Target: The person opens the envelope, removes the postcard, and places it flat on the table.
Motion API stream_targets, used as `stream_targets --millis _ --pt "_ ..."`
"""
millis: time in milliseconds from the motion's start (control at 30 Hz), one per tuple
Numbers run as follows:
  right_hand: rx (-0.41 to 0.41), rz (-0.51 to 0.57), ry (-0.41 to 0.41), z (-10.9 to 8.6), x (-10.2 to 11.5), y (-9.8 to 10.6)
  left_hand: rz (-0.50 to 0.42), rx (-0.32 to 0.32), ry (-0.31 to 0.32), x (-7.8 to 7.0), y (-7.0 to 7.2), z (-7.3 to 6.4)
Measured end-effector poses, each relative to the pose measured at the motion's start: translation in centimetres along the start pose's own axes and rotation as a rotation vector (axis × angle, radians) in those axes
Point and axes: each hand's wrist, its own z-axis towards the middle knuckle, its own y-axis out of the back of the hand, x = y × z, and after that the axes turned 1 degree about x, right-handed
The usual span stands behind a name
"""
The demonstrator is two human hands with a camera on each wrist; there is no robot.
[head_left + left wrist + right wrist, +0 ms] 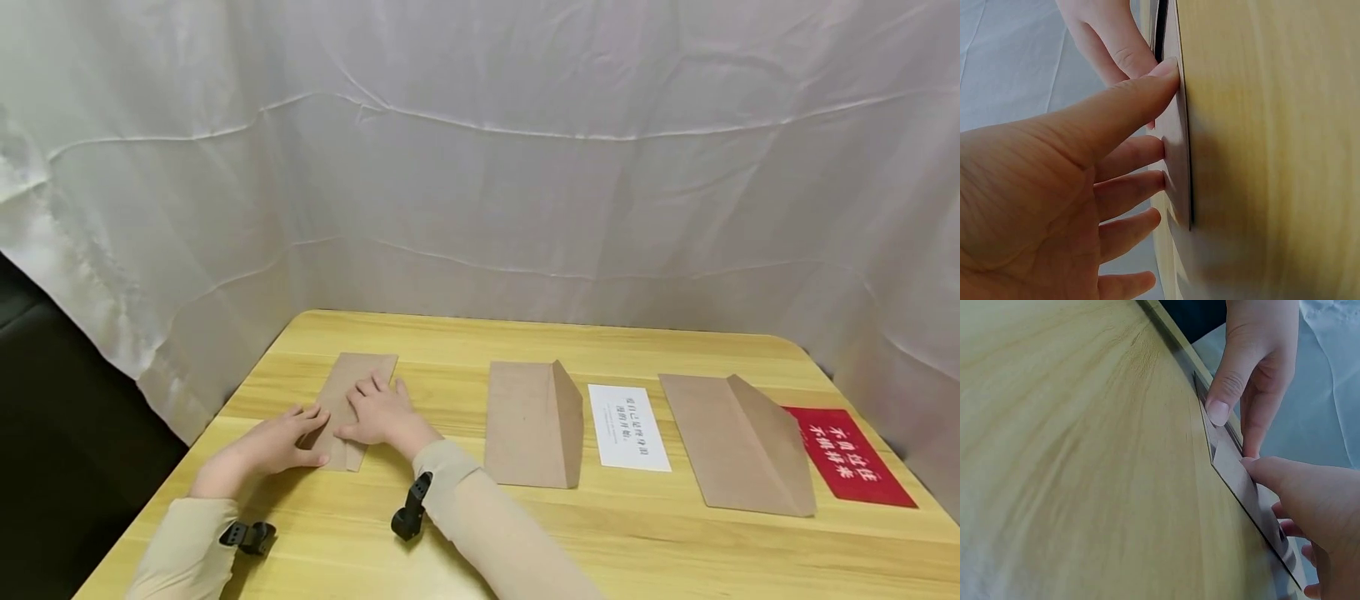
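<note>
A brown kraft envelope (358, 365) lies flat at the left of the wooden table, under both hands. My left hand (266, 444) rests along its left edge, with the thumb near the bottom corner. Across the envelope's middle, my right hand (382, 414) has its fingers spread on the paper. The left wrist view shows the left thumb and fingertips touching the envelope (1175, 162), the fingers apart. In the right wrist view the right thumb touches the paper beside a folded strip of the envelope (1235, 472); part of the right fingers is hidden there.
To the right lie two more brown envelopes, one near the middle (521, 425) and one farther right (720, 442), each with its flap raised. A white printed card (622, 417) lies between them. A red printed card (855, 458) is partly under the right envelope's flap.
</note>
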Motion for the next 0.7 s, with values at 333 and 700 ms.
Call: stream_targets --millis 333,700 --pt "0.004 0.012 -0.009 -0.09 -0.30 -0.01 0.003 0.008 0.003 0.12 -0.15 0.18" --pt "-0.037 -0.017 0.017 -0.31 -0.48 0.45 -0.029 0.015 0.016 0.02 -0.05 0.08"
